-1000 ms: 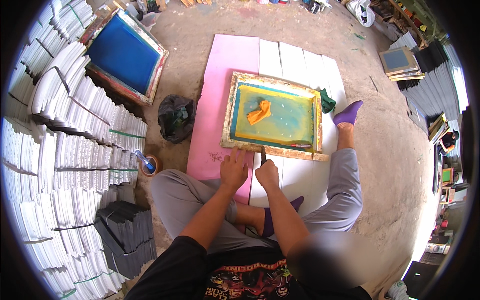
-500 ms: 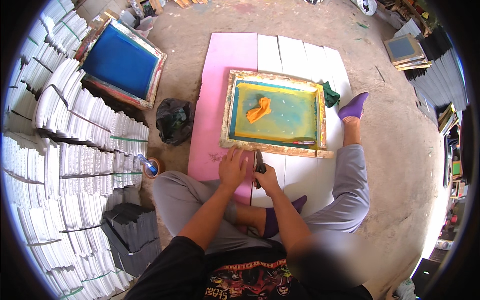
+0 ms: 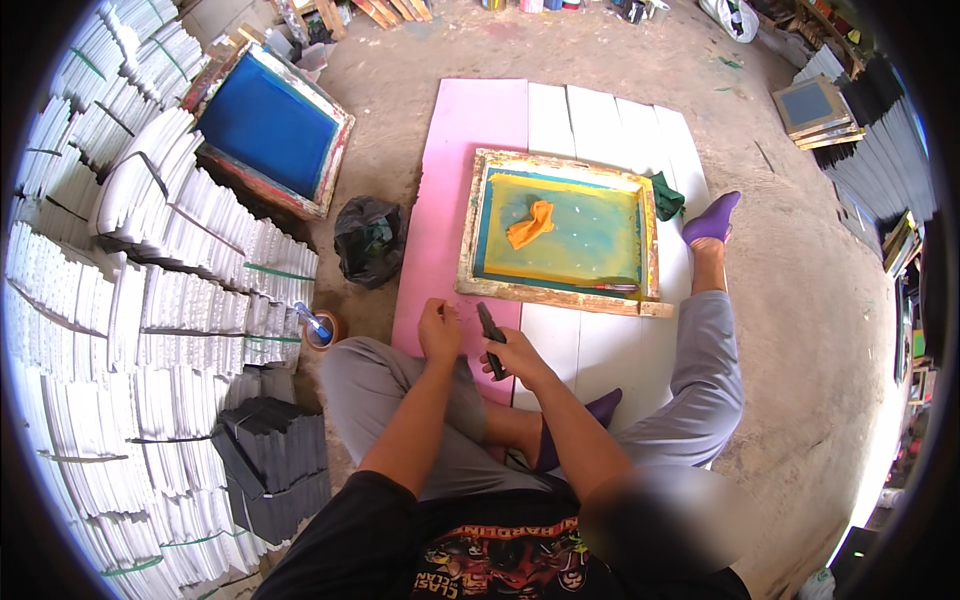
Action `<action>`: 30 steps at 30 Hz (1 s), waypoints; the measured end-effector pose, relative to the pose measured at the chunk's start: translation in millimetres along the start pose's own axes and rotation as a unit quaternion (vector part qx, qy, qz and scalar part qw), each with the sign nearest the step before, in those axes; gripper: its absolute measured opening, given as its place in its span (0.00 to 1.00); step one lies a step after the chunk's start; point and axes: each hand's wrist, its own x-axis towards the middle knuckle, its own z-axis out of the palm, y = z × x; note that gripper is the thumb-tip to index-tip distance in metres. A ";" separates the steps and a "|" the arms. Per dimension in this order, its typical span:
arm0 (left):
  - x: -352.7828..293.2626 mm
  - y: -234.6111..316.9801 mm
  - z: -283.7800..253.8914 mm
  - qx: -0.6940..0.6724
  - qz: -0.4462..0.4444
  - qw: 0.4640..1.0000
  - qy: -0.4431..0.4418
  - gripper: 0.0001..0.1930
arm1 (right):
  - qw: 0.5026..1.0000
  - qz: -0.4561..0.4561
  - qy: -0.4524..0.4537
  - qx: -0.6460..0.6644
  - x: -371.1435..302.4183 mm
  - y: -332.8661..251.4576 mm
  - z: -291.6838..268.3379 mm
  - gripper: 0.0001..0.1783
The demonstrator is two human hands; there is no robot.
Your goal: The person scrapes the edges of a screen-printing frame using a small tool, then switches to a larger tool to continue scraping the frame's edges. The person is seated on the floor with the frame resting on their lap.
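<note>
My right hand [image 3: 513, 355] is wrapped round a slim black hand tool [image 3: 490, 330], whose long end points away from me; its exact kind does not show. Just left of it, my left hand [image 3: 439, 328] is raised with its fingers curled together, and anything between them is too small to make out. Both hands are over the near end of a pink panel [image 3: 470, 110]. Beyond them lies a wooden-framed printing screen [image 3: 556, 297], its mesh stained yellow and teal. On the mesh are a crumpled orange cloth [image 3: 530, 225] and a small red-handled tool [image 3: 615, 287].
White panels [image 3: 600, 345] lie beside the pink one. A dark green cloth [image 3: 667, 197] is by the screen's far right corner. To the left are a black plastic bag [image 3: 368, 240], a tape roll [image 3: 322, 330], a blue screen [image 3: 265, 125] and bundled white stacks [image 3: 180, 310].
My left hand has gone from lying flat with fingers spread to curled and lifted, a little leftward. The black tool has tilted and moved left in my right hand. The view has shifted slightly.
</note>
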 end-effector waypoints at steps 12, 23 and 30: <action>4.1 -1.5 -0.6 0.128 -0.108 0.986 0.007 0.14 | 0.966 0.037 0.225 -0.118 1.1 -3.5 -33.7 0.16; -22.1 13.4 17.6 0.124 0.096 0.985 -0.066 0.13 | 0.944 0.077 0.249 -0.202 14.5 -18.0 -29.4 0.18; -26.1 21.5 22.9 0.148 0.151 0.973 -0.089 0.16 | 0.907 0.049 0.298 -0.293 30.2 3.6 -30.4 0.13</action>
